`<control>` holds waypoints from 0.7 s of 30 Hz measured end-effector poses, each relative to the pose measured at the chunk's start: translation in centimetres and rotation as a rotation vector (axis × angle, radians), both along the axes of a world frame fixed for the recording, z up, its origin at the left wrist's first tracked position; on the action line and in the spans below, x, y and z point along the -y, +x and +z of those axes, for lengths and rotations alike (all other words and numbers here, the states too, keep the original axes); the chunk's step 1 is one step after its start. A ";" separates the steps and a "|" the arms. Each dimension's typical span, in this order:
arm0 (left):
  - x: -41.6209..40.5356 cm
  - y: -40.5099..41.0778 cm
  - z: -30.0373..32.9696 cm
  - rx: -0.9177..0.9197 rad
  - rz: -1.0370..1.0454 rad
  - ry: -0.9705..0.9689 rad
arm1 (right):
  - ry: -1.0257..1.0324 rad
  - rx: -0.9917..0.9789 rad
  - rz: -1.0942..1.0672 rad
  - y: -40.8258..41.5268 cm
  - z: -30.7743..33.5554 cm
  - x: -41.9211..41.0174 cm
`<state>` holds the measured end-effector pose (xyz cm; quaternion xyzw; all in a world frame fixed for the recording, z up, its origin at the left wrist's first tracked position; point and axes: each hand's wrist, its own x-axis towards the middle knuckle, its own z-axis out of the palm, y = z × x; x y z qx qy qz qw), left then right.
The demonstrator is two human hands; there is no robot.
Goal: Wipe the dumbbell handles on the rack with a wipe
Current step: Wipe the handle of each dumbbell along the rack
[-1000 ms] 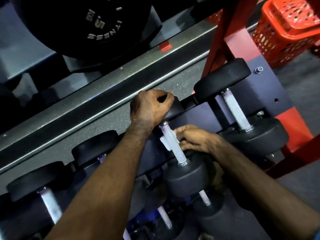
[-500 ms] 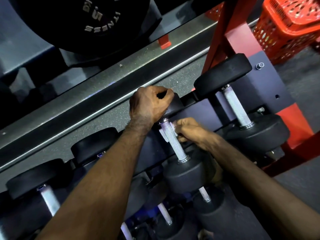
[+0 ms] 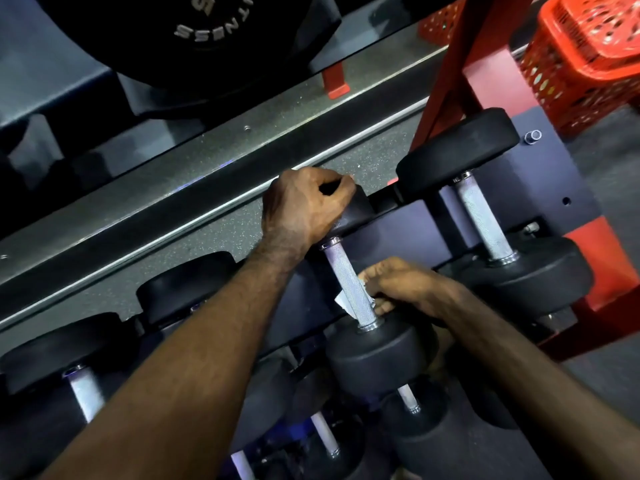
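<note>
Item: dumbbell (image 3: 360, 299), top tier of the rack (image 3: 540, 188), second from the right end. My left hand (image 3: 304, 206) curls over its far head, steadying it. My right hand (image 3: 398, 285) wraps the low end of the knurled handle (image 3: 349, 285), grip pinching the wipe (image 3: 341, 301) against the steel; only a white corner shows on the handle's left side.

Risk, as I judge it: the wipe is small and bunched, so the knurling could snag or tear it, or it could slip from my fingers down to the lower tier. Too hard a pull could roll the dumbbell in its cradle despite the steadying hand.

Neighbouring stock: right-end dumbbell (image 3: 485, 216), its handle bare; more dumbbells to the left and below.

Containers: red perforated basket (image 3: 585, 64), upper right on the floor; contents not visible from here.
</note>
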<state>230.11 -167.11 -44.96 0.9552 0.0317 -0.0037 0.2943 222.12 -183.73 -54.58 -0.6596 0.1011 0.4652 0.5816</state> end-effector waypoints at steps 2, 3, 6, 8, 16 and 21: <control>0.0 -0.1 0.0 0.002 0.002 0.008 | 0.028 0.052 -0.097 0.6 -0.1 -0.9; 0.0 -0.1 0.2 0.004 0.003 0.011 | 0.038 0.095 -0.175 1.0 0.0 -1.4; 0.1 -0.2 0.4 0.006 0.011 0.017 | 0.046 0.143 -0.234 1.0 0.4 -1.6; 0.2 -0.2 0.4 0.009 0.013 0.014 | 0.040 0.080 -0.072 0.1 0.3 -0.6; 0.2 -0.1 0.4 -0.010 0.012 0.007 | 0.065 0.140 -0.301 1.9 0.5 -2.5; 0.1 -0.2 0.4 -0.007 0.022 0.008 | 0.057 -0.062 -0.080 0.0 -0.3 -0.7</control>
